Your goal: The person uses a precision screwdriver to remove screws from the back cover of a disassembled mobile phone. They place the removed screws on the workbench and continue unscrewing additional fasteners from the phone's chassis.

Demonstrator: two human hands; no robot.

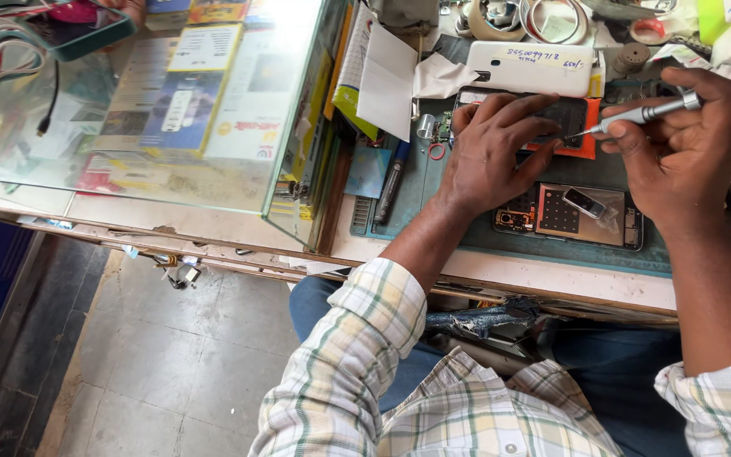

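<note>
My left hand (491, 148) presses flat on a dark phone part (570, 118) that lies on an orange piece at the back of the green work mat (467, 228). My right hand (685, 144) grips a slim silver screwdriver (643, 113), its tip touching the dark part just past my left fingertips. Nearer to me on the mat lies an opened phone body (568, 216) with its circuit board bare and a small grey component resting on it.
A white phone back cover (530, 68) lies behind the work. Tape rolls (492, 19), papers (387, 80) and a dark pen (392, 182) crowd the bench. A glass display counter (171, 101) with boxes stands to the left. Tiled floor (171, 364) lies below.
</note>
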